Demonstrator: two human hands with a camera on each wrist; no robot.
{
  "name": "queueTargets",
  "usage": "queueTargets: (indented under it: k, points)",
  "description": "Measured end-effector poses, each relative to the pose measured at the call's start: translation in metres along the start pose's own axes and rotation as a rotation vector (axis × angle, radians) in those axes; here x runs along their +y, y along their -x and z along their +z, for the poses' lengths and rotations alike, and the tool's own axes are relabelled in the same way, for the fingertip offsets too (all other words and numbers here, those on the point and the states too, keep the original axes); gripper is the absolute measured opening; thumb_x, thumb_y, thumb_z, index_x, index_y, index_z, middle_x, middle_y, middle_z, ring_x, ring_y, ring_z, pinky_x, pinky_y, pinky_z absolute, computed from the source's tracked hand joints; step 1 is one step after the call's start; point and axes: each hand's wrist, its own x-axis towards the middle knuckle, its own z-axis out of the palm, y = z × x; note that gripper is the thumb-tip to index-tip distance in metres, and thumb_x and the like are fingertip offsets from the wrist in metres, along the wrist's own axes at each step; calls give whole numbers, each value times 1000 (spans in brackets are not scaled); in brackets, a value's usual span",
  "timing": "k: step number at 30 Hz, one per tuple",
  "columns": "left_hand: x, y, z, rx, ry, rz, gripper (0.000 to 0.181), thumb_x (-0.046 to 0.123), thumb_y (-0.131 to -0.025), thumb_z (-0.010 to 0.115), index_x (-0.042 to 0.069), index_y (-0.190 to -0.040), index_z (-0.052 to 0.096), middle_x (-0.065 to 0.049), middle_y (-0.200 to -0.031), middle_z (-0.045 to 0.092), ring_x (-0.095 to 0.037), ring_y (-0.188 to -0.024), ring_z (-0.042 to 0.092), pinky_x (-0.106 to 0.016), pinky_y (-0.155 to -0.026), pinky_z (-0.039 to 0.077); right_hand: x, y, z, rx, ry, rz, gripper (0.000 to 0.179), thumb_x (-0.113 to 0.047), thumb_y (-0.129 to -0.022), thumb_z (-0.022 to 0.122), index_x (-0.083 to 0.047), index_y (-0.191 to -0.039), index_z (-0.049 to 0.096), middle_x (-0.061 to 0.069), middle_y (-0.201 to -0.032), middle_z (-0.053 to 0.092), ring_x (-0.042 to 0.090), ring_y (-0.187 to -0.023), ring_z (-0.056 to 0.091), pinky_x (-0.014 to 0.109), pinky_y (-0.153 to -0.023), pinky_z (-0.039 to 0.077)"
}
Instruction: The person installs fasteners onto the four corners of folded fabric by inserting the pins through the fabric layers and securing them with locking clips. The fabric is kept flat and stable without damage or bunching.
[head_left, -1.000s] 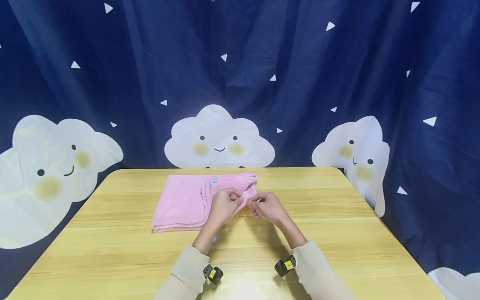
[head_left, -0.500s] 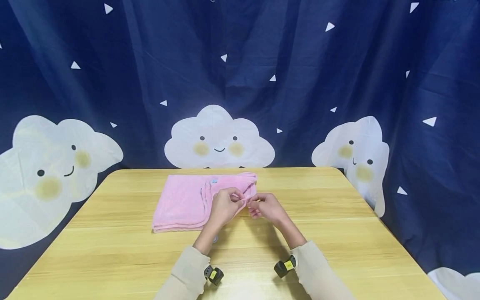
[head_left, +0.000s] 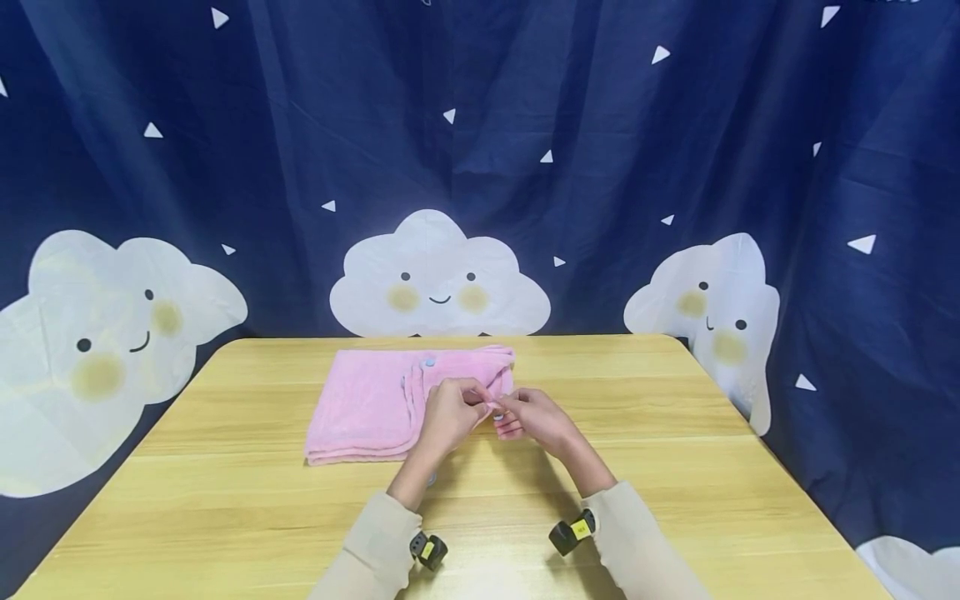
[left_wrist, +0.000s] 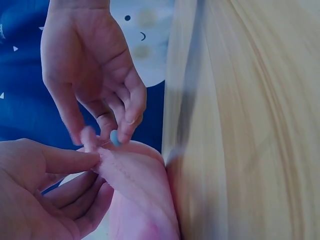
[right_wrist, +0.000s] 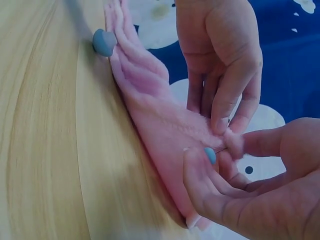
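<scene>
A folded pink fleecy cloth (head_left: 363,400) with blue buttons lies near the far side of the table. At its right end my left hand (head_left: 450,414) pinches the cloth edge between thumb and fingers. Facing it, my right hand (head_left: 543,421) pinches the tip of the same edge. A small blue button (right_wrist: 210,155) hangs by a thin thread from that edge, beside the fingers of my right hand in the right wrist view. The left wrist view shows the button (left_wrist: 114,138) close to the right fingertips. Fingers partly hide the pinched fabric.
Another blue button (head_left: 429,362) sits on top of the cloth. A rounder blue button (right_wrist: 103,42) is at the cloth's near edge. The wooden table (head_left: 660,500) ends at a dark blue curtain (head_left: 480,125) printed with clouds.
The right hand has shifted slightly and the pinched edge has turned a little. A bit of blue button now shows under the right fingers in the head view. The rest of the cloth stays put.
</scene>
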Motion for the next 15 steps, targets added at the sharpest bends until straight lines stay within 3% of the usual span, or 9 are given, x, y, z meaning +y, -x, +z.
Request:
queueTargets:
  k: [15]
  points:
    - [-1, -2, 1, -36, -58, -12, 5, 4, -81, 78, 7, -84, 80, -1, -80, 79, -15, -77, 70, -34, -74, 54, 3, -3, 0, 11, -39, -19, 17, -8, -101, 49, 7, -105, 56, 13, -88, 64, 16, -74, 66, 34, -79, 60]
